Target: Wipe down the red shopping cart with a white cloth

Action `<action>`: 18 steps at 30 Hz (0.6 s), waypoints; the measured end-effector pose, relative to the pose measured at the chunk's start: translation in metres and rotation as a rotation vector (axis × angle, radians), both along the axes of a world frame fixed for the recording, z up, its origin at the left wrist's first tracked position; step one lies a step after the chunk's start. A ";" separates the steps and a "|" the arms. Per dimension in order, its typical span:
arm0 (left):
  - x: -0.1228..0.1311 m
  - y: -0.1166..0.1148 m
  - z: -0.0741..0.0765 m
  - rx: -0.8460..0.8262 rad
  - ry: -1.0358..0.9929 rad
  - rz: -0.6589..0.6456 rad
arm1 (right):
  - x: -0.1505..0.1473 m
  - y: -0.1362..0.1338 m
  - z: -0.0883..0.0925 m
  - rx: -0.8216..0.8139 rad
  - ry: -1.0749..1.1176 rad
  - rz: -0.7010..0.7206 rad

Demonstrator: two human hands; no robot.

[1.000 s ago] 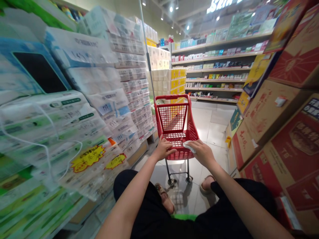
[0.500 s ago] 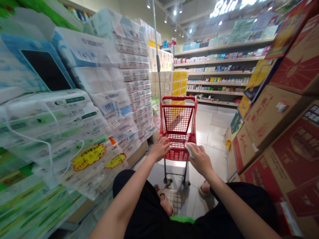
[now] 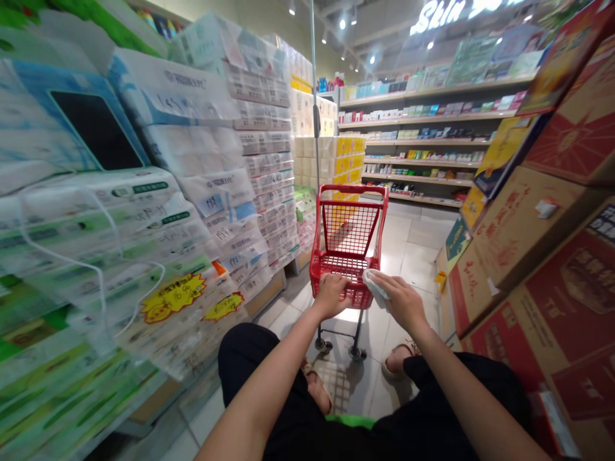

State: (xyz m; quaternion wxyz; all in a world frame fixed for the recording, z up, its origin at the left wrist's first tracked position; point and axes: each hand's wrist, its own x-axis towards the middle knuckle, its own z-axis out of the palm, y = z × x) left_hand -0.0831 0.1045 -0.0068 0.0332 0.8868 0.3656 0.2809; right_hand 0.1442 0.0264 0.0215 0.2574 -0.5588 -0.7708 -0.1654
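A small red shopping cart (image 3: 350, 227) with a mesh basket and dark wheels stands on the floor in front of my knees. My left hand (image 3: 332, 296) rests at the near left edge of its basket, fingers curled over the rim. At the near right corner, my right hand (image 3: 401, 299) holds a white cloth (image 3: 376, 287) against the red rim. The cloth lies under its fingers and hangs a little below them.
Stacked tissue packs (image 3: 192, 160) rise on the left, with a dark-screened phone (image 3: 98, 131) and a white cable. Cardboard boxes (image 3: 533, 218) are piled on the right. Behind the cart are stocked shelves (image 3: 423, 142) and a thin upright pole (image 3: 316, 121).
Both hands have shifted to the right. The cart now stands slightly turned and a little further right in view. The white cloth is still in my right hand.
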 end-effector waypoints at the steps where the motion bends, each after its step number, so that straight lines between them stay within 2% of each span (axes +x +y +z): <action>1: 0.002 0.000 0.000 -0.005 -0.004 0.010 | 0.002 0.006 0.001 0.008 0.024 -0.011; 5: 0.005 -0.001 0.000 -0.016 -0.014 0.021 | 0.006 0.031 0.003 -0.001 0.080 -0.040; 8: -0.002 0.000 0.000 -0.013 -0.017 0.016 | 0.004 0.041 0.004 -0.027 0.102 -0.026; 11: -0.011 0.004 -0.001 -0.008 -0.014 0.027 | -0.009 0.033 0.001 -0.035 0.124 -0.004; 15: -0.024 0.008 -0.001 0.025 -0.016 0.086 | -0.038 0.010 -0.005 -0.048 0.136 0.011; 18: -0.033 0.010 0.001 0.026 -0.014 0.103 | -0.050 0.002 -0.005 -0.062 0.116 0.072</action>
